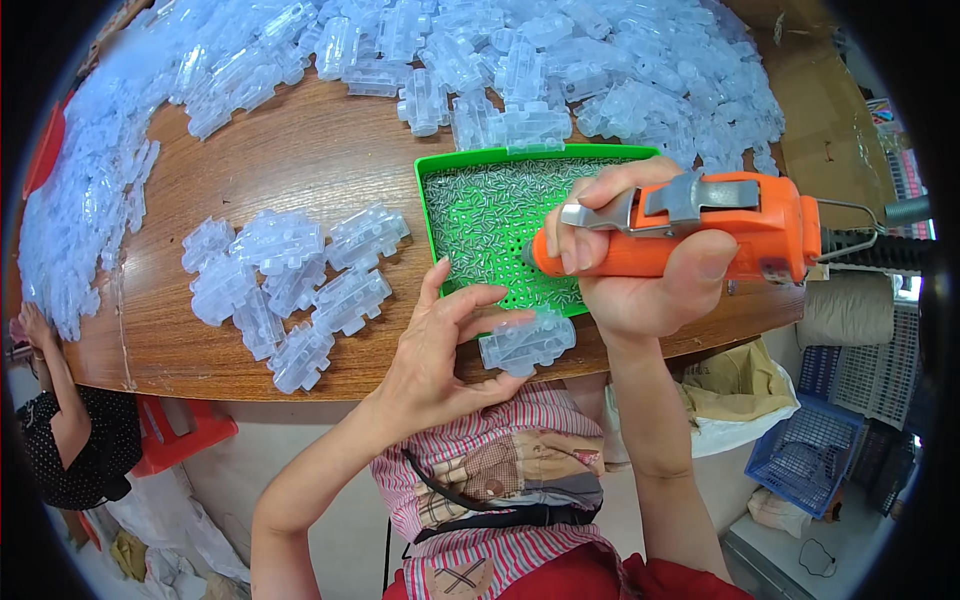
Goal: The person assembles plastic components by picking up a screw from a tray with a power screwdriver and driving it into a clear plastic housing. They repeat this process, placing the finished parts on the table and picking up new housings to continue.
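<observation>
My right hand is wrapped round an orange electric screwdriver with a grey metal lever. Its tip points left, down into a green perforated tray of small silver screws. At the tray's near edge, my left hand holds a clear plastic part between thumb and fingers. That part looks like a small toy vehicle shell. Left of my left hand, several like parts lie in a loose cluster on the wooden table. The screwdriver's very tip is hard to make out among the screws.
Big heaps of clear plastic parts cover the table's far side and left end. A black coiled cable runs right from the screwdriver. Another person's arm reaches the table at left. A blue crate and an open sack stand below right.
</observation>
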### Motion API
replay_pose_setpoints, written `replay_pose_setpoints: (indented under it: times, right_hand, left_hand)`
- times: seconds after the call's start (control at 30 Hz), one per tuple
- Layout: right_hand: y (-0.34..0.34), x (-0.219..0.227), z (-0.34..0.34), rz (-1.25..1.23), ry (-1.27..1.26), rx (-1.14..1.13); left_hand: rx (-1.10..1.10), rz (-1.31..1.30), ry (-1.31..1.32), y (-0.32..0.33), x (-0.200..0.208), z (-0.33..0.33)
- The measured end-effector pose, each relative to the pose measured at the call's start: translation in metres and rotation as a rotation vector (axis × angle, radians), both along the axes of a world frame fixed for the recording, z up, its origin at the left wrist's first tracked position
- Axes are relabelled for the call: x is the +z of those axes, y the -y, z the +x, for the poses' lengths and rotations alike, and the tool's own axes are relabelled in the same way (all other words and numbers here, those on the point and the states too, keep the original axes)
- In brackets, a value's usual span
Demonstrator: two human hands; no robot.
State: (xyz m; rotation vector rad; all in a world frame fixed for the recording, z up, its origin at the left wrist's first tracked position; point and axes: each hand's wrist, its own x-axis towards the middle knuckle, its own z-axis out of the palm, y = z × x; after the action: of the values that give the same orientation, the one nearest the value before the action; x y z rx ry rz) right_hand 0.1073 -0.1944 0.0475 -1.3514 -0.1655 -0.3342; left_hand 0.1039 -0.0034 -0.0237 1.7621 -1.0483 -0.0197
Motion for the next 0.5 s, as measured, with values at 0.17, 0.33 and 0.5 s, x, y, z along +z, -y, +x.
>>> replay_pose_setpoints:
  times: [0.17, 0.33, 0.5]
  right_hand:
    - [0.002, -0.002, 0.000, 0.021, 0.003, 0.017]
    - [-0.007, 0.000, -0.001, 0.155, 0.061, -0.005]
    - [-0.003, 0.046, -0.033, 0.124, 0.145, -0.070]
  left_hand:
    - [0.012, -0.019, 0.006, 0.002, -0.001, -0.001]
    - [0.016, -0.020, -0.003, 0.000, -0.001, -0.001]
    - [0.002, -0.067, -0.019, 0.004, 0.000, -0.001]
